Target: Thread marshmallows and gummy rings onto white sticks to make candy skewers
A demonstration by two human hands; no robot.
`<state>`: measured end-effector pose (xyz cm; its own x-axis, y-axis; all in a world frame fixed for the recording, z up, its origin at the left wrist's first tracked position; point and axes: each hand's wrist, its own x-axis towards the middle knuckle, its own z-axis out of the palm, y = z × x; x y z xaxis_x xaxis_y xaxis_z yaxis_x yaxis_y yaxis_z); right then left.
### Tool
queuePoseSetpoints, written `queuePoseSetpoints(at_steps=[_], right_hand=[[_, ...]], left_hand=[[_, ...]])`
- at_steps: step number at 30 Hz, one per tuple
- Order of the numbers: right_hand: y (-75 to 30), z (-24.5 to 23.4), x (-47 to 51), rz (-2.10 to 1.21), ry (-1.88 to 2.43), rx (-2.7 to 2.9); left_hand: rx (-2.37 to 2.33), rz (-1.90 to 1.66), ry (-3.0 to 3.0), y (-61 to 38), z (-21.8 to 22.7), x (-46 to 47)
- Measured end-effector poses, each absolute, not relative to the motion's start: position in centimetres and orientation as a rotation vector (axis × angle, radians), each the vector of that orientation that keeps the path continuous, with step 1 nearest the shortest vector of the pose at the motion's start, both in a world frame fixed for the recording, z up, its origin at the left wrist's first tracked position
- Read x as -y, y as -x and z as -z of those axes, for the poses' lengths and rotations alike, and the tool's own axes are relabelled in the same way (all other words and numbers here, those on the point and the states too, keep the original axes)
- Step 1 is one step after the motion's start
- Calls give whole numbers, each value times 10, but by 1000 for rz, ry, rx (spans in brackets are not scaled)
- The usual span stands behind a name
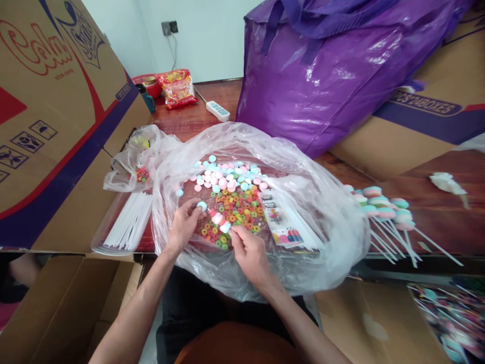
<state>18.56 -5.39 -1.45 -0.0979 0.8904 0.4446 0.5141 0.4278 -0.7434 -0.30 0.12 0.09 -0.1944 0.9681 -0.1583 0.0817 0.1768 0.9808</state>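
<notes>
My left hand pinches a pale blue marshmallow disc between thumb and fingertips. In my right hand is a candy skewer, threaded with pink, white, orange and blue pieces; its tip points up and left, close to the blue disc but apart from it. Below both hands spreads an opened clear plastic bag. Inside it lie pastel marshmallow discs at the back and coloured candy rings nearer me. White sticks and a printed card rest on its right side.
More white sticks fill a clear tray at left, near a small bag of bright candy. Marshmallow skewers are piled right. Large cartons and a purple bag bound the table. A power strip lies behind.
</notes>
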Motion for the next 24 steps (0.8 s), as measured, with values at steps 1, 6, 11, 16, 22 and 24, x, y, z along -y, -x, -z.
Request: queuePoseSetpoints(at_steps=[1, 6, 11, 16, 22, 24], right_hand=[[-185, 14, 54, -509, 1215, 1762], [-184, 13, 53, -516, 1216, 1796], [-183, 12, 52, -524, 1259, 1819], [-182, 13, 52, -511, 1317, 1851], [-179, 12, 51, -494, 1341, 1850], [-178, 12, 51, -489, 1346, 1838]], left_hand=[[-1479, -1196, -1002, 1, -2, 0], [-1412, -1257, -1012, -6, -2, 4], [-1385, -1276, -1149, -8, 5, 6], [-1500, -1319, -1335, -10, 12, 10], [-1638, -1274, -1578, -11, 14, 14], [-1627, -1260, -1557, -12, 13, 14]])
